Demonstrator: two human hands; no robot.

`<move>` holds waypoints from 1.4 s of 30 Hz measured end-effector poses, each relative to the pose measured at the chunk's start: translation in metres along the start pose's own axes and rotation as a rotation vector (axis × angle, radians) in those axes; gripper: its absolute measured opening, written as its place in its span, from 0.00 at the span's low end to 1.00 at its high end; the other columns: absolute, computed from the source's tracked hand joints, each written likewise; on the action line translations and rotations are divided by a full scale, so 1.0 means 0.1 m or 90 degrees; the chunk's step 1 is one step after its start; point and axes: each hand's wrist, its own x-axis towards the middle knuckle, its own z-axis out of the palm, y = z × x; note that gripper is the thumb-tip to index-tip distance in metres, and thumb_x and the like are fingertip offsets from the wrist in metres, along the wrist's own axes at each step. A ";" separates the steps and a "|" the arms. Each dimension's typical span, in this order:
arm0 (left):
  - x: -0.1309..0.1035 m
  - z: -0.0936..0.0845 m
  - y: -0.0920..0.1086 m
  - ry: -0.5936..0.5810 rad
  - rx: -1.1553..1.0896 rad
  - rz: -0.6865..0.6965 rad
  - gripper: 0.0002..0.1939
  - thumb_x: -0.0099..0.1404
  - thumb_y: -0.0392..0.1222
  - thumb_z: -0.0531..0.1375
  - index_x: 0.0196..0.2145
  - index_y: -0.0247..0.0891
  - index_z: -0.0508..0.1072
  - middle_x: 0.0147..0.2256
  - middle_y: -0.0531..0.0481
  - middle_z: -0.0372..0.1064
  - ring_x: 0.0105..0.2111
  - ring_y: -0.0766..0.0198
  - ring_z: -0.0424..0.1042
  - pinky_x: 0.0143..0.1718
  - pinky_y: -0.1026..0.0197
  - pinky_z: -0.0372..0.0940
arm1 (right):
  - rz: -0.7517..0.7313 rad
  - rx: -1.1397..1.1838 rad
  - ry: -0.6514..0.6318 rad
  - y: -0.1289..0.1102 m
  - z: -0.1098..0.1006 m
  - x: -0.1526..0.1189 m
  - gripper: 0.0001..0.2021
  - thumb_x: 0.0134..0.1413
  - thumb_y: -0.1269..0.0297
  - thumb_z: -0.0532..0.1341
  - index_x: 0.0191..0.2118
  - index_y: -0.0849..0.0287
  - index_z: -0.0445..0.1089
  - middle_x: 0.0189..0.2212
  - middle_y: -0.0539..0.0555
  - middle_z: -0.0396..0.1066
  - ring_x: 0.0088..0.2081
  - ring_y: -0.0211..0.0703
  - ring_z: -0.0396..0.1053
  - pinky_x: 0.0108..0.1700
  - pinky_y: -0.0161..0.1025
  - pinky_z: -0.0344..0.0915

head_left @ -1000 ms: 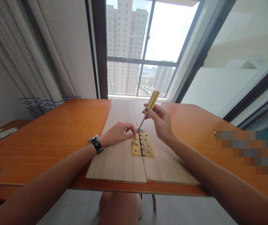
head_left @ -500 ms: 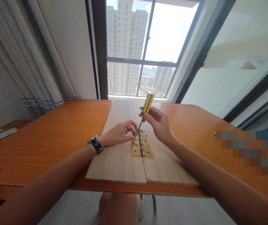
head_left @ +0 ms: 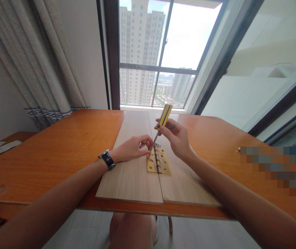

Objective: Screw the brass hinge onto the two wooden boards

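- Fingers of the right hand (head_left: 178,139) are closed around the screwdriver (head_left: 164,117), gripping the lower end of its yellow, dark-striped handle; a ring (head_left: 174,123) is on one of them.
- Screwdriver attitude: tilted, handle uppermost and leaning to the right, shaft running down to the left toward the hinge (head_left: 157,159).
- Fingers of the left hand (head_left: 132,147) are curled, thumb and index finger brought nearly together beside the lower end of the shaft. I cannot tell from my view whether a small part sits between them.
- Left wrist carries a wristwatch (head_left: 108,160) with a dark strap; the hand rests over the left board (head_left: 129,181).
- Hinge position: lying unfolded and flat, its barrel along the seam, one brass-coloured leaf on the left board and the other on the right board (head_left: 184,192). I can see holes in both leaves.
- Small metal pieces (head_left: 157,145) are grouped at the far end of the hinge; at this size I cannot identify each one.
- Both boards lie side by side on the orange-brown bench (head_left: 85,145).
- Beyond the bench I see a window (head_left: 180,41), with a grey curtain (head_left: 44,62) to its left.
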 end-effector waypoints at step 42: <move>0.00 -0.01 -0.08 -0.019 0.054 -0.024 0.07 0.62 0.41 0.62 0.35 0.37 0.78 0.24 0.57 0.61 0.27 0.69 0.60 0.32 0.65 0.55 | 0.010 -0.029 -0.084 0.01 -0.04 0.01 0.19 0.59 0.53 0.61 0.52 0.56 0.73 0.34 0.53 0.72 0.32 0.39 0.66 0.37 0.41 0.69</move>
